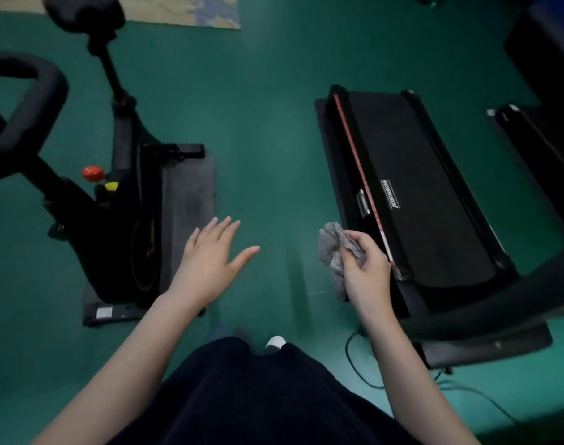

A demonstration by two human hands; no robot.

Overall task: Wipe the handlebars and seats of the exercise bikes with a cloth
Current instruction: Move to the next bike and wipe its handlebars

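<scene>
Green flooring (268, 123) is being viewed from above, with an exercise bike (123, 220) at left, its handlebar (46, 88) and seat (81, 11) untouched. Right of the bike, the left hand (210, 261) is being held flat, fingers spread. Farther right, a grey cloth (330, 248) is being clutched by the right hand (367, 271). Farthest right, a treadmill (419, 194) is being shown.

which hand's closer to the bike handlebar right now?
Left. The left hand hovers open, below and to the right of the handlebar in the picture, not touching it. The right hand, gripping the cloth, is farther right, by the treadmill.
</scene>
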